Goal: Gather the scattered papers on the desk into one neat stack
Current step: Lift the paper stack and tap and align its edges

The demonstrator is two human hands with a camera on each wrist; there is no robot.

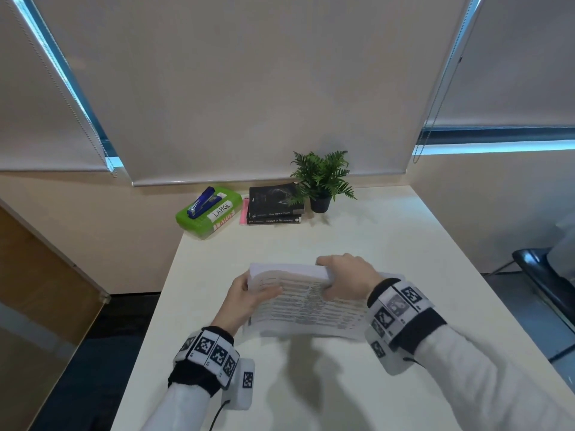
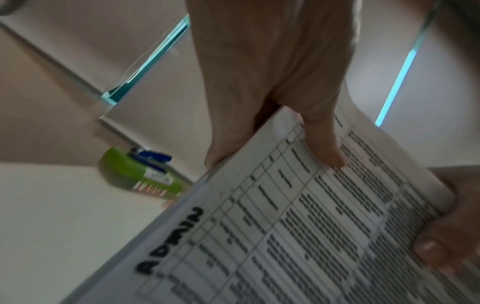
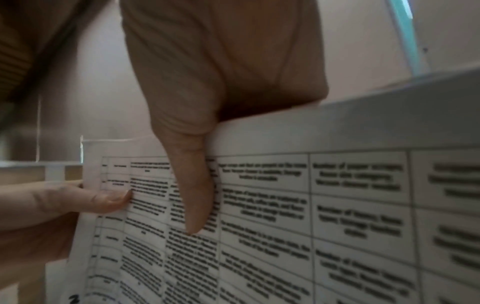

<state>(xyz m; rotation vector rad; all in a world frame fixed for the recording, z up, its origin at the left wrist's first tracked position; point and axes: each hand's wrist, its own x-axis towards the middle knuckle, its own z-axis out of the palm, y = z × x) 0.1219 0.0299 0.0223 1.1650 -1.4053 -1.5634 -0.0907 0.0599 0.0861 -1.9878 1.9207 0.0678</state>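
A stack of printed papers [image 1: 306, 301] with tables of text is held tilted above the middle of the white desk [image 1: 404, 244]. My left hand [image 1: 249, 295] grips its left edge, thumb on the printed face and fingers behind. My right hand [image 1: 345, 279] grips the top right part, thumb on the front and fingers curled over the top edge. In the left wrist view the papers [image 2: 298, 216] show the handwritten word ADMIN, with my left hand [image 2: 272, 102] pinching the edge. The right wrist view shows my right hand [image 3: 207, 123] pinching the papers [image 3: 311, 216].
At the desk's far edge stand a green box [image 1: 209, 214] with a blue stapler [image 1: 203, 202] on top, a pile of dark books [image 1: 275, 205] and a small potted plant [image 1: 322, 181]. A black chair [image 1: 547, 275] is at the right. The desk's left edge drops to the floor.
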